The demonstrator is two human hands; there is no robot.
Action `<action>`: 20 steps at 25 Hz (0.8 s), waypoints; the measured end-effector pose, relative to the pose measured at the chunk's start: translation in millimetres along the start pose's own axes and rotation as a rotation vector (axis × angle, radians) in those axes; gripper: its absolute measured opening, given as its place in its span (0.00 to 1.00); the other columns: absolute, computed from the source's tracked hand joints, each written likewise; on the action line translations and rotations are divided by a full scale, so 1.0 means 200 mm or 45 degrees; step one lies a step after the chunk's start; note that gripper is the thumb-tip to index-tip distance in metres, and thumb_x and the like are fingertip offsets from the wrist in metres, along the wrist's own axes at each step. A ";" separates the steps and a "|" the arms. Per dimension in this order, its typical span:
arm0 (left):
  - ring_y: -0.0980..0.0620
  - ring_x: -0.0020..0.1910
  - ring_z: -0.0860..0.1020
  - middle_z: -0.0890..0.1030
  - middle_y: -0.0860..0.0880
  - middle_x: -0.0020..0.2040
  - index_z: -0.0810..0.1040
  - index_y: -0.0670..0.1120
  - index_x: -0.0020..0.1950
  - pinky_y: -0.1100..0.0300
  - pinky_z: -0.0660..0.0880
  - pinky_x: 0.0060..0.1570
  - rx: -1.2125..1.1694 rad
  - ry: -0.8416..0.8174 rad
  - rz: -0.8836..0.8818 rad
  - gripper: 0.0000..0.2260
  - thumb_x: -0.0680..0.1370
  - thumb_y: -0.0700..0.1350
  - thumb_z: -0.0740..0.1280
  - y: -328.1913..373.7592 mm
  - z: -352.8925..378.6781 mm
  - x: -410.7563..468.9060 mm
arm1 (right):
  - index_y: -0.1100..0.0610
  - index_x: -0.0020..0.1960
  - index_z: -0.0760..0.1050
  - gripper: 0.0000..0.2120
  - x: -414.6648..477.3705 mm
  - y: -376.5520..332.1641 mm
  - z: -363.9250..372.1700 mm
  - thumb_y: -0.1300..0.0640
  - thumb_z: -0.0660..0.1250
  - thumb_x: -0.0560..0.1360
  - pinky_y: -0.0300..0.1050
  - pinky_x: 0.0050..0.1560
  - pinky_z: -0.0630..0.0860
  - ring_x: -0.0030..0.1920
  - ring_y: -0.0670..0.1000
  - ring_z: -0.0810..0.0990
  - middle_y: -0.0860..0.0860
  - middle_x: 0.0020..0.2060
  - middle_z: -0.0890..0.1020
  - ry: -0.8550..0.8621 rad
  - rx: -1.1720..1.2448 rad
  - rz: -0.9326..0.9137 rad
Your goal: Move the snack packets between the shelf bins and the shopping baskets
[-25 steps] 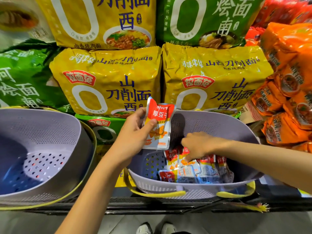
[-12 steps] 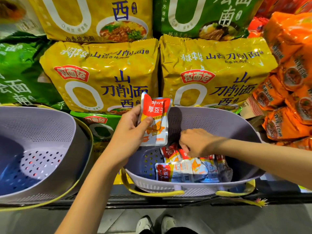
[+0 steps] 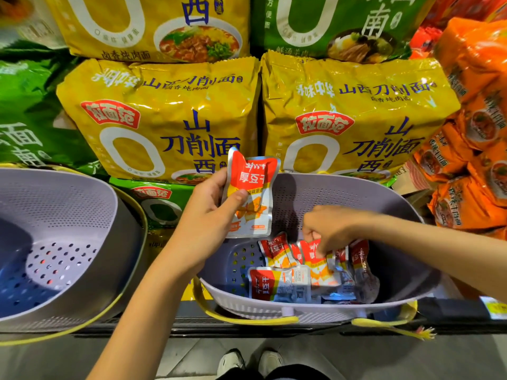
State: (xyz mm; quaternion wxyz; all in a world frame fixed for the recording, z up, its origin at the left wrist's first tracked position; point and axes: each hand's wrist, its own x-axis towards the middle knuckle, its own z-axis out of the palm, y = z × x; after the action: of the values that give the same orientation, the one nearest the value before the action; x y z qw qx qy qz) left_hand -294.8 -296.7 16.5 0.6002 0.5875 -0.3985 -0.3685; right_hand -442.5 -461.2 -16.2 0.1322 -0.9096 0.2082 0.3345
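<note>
- Red-and-silver snack packet stands upright in our left hand, thumb pinched on its front, just over the lilac basket.
- Our right hand dips inside, fingers curled round the top packet of the pile.

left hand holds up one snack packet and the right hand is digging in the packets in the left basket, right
Not quite: the head view shows the right hand among the packets in the right basket, not the left basket. The left hand does hold up one snack packet.
</note>
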 end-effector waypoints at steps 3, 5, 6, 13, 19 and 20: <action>0.55 0.50 0.82 0.83 0.52 0.50 0.75 0.53 0.57 0.61 0.77 0.50 0.007 0.005 -0.040 0.11 0.79 0.39 0.62 -0.01 0.00 0.00 | 0.54 0.34 0.76 0.08 -0.17 0.04 -0.21 0.62 0.74 0.68 0.33 0.30 0.64 0.26 0.39 0.70 0.44 0.22 0.75 0.111 0.281 -0.127; 0.54 0.51 0.81 0.84 0.53 0.50 0.77 0.53 0.56 0.57 0.76 0.54 0.010 0.001 -0.080 0.08 0.79 0.42 0.63 -0.01 0.01 0.01 | 0.55 0.40 0.80 0.05 -0.28 0.01 -0.31 0.62 0.75 0.68 0.31 0.31 0.66 0.27 0.38 0.72 0.47 0.26 0.81 0.200 0.629 -0.206; 0.54 0.52 0.81 0.84 0.53 0.50 0.77 0.53 0.55 0.57 0.75 0.55 0.011 -0.018 -0.101 0.08 0.78 0.44 0.64 -0.01 0.01 0.01 | 0.56 0.41 0.80 0.06 -0.31 -0.01 -0.35 0.64 0.75 0.67 0.30 0.30 0.67 0.27 0.39 0.73 0.48 0.27 0.81 0.283 0.814 -0.266; 0.63 0.40 0.81 0.84 0.58 0.41 0.75 0.49 0.55 0.72 0.74 0.37 -0.027 -0.221 -0.153 0.14 0.70 0.42 0.69 0.01 0.04 0.01 | 0.56 0.36 0.74 0.15 -0.23 -0.17 -0.37 0.61 0.80 0.58 0.29 0.27 0.68 0.25 0.38 0.73 0.48 0.30 0.78 0.873 1.057 -0.371; 0.57 0.44 0.82 0.85 0.52 0.45 0.74 0.44 0.59 0.67 0.78 0.43 -0.219 0.018 -0.102 0.18 0.70 0.37 0.68 -0.01 0.01 0.02 | 0.58 0.37 0.77 0.15 -0.33 -0.04 -0.29 0.46 0.68 0.72 0.40 0.33 0.74 0.28 0.49 0.77 0.50 0.27 0.81 0.613 0.514 -0.016; 0.56 0.45 0.82 0.85 0.51 0.47 0.73 0.44 0.60 0.66 0.78 0.44 -0.235 0.021 -0.107 0.19 0.69 0.39 0.67 -0.01 0.01 0.02 | 0.57 0.41 0.78 0.15 -0.30 -0.06 -0.24 0.44 0.67 0.73 0.40 0.37 0.74 0.32 0.49 0.77 0.48 0.31 0.80 0.341 0.258 0.047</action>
State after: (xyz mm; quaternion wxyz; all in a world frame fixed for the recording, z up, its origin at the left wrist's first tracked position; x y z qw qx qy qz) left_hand -295.5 -301.4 13.9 0.6391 0.5489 -0.3328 -0.4237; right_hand -451.6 -452.6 59.9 0.1883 -0.9240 0.2732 0.1900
